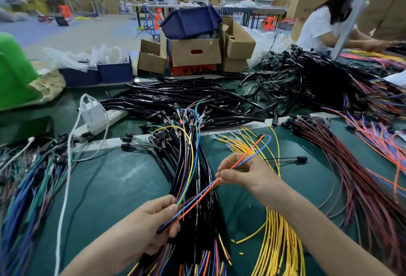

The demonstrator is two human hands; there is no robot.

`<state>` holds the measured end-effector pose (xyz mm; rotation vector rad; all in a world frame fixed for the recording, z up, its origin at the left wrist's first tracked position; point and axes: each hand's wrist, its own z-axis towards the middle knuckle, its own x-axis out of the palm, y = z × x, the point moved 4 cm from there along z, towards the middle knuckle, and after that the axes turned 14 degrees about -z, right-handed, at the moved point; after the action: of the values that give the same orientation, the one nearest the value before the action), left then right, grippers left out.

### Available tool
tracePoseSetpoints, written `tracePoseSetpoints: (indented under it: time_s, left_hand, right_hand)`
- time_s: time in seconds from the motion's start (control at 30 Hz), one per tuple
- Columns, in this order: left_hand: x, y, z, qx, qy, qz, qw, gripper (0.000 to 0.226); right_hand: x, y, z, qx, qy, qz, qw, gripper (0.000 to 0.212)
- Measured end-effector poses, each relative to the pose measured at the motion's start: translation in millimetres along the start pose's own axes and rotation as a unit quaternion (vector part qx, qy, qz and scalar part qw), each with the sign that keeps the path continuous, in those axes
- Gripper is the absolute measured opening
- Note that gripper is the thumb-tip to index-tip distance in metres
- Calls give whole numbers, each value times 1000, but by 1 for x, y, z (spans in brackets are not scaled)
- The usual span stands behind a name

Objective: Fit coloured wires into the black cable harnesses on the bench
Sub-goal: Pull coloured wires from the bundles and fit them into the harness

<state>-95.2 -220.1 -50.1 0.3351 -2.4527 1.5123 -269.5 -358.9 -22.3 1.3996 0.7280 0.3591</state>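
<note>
Singling out two wires [198, 199], left hand [151, 229] and right hand [248, 175] are clamping fingers on them, probably next guiding their tips into a harness [186, 165] at centre frame.

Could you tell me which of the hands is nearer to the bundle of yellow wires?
Right. The right hand is just beside the yellow wires; the left hand lies beyond the black harnesses.

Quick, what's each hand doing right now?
Left hand: closed, pinching the orange and blue wires.
Right hand: closed, pinching the same two wires further along.
</note>
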Motion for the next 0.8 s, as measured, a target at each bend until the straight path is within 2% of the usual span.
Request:
tracePoseSetpoints:
  time_s: [0.1, 0.13, 0.2, 0.23, 0.3, 0.37, 0.43, 0.47, 0.5, 0.57, 0.7, 0.8]
  left_hand:
    - [-5, -4, -3, 62, -73, 71, 993, 18]
    - [-6, -6, -5, 79, -89, 94, 988, 20]
    - [-7, -13, -10, 109, -106, 146, 978, 25]
    - [-7, -18, -12, 125, -110, 178, 970, 31]
    - [-5, -28, -15, 156, -116, 264, 945, 39]
    - [4, -38, -15, 186, -112, 330, 919, 34]
    - [15, -48, -17, 205, -87, 324, 919, 17]
    - [19, -53, -17, 213, -75, 322, 920, 15]
    - [20, -58, -18, 216, -68, 335, 915, 17]
    - [12, -60, -17, 193, -81, 360, 909, 23]
    - [-4, -48, -11, 125, -105, 365, 917, 29]
    - [-9, -48, -9, 150, -116, 421, 887, 33]
  right_hand:
    - [-1, -1, 1, 33, -1, 35, 999, 6]
    - [-1, -1, 1, 59, 11, 24, 998, 15]
    - [-3, 3, -3, 120, 76, -111, 984, 35]
    - [-3, 10, -6, 123, 105, -192, 968, 39]
    - [3, 37, -9, 21, 85, -259, 962, 38]
    - [24, 79, -15, -173, 1, -243, 954, 30]
    - [57, 102, -19, -316, 10, -283, 906, 14]
    - [73, 102, -16, -346, 34, -325, 879, 24]
    - [82, 97, -12, -344, 62, -354, 868, 35]
    - [86, 87, -1, -313, 87, -361, 874, 43]
    - [90, 66, 8, -303, 99, -334, 887, 37]
    - [92, 52, 13, -271, 104, -308, 906, 40]
